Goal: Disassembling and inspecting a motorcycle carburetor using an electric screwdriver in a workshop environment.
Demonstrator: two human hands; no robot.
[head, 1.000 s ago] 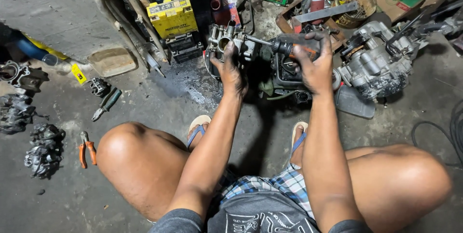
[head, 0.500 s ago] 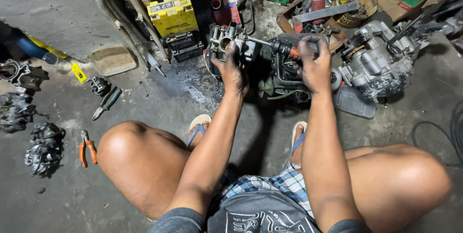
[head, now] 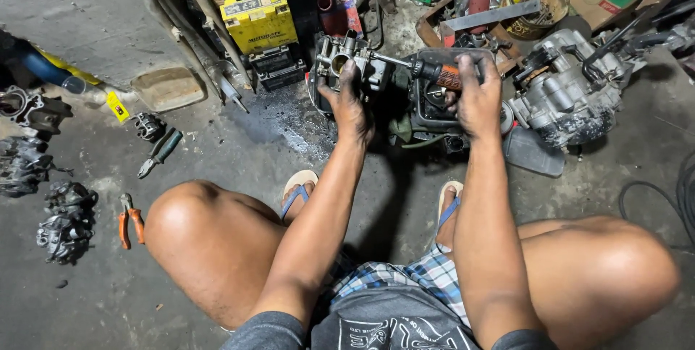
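I squat on a concrete floor with both arms stretched forward. My left hand (head: 350, 102) grips a small grey metal carburetor (head: 339, 59) and holds it up off the floor. My right hand (head: 478, 98) is closed around the black and orange handle of a screwdriver (head: 434, 72). Its shaft points left, with the tip against the carburetor's side. Below my hands a dark oily patch (head: 289, 122) stains the floor.
A grey engine block (head: 572, 97) lies at the right, a yellow battery (head: 259, 20) and black batteries at the back. Orange pliers (head: 130, 220), a green-handled tool (head: 161, 153) and several dirty metal parts (head: 65, 220) lie at the left. Boxes and cans crowd the far edge.
My right hand has shifted slightly on the screwdriver handle, turning it. The left hand keeps the carburetor in about the same place.
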